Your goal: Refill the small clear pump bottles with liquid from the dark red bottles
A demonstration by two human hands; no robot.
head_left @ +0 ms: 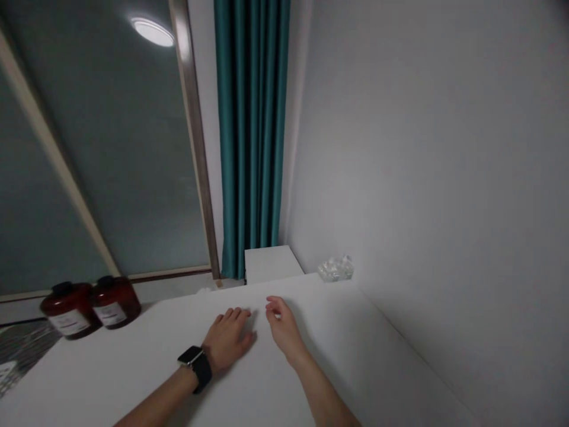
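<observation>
While our left hand (227, 341) was spread and our right hand (285, 332) loosely curled, both empty near the worktop's (164, 335) far edge, relaxing them likely served us best.

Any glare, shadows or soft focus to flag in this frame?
Head view: a bright lamp, seemingly reflected, glares on the dark glass; head view: soft shadows lie on the white tabletop beside the left hand and right hand; head view: small print on the bottle labels is too soft to read.
</observation>
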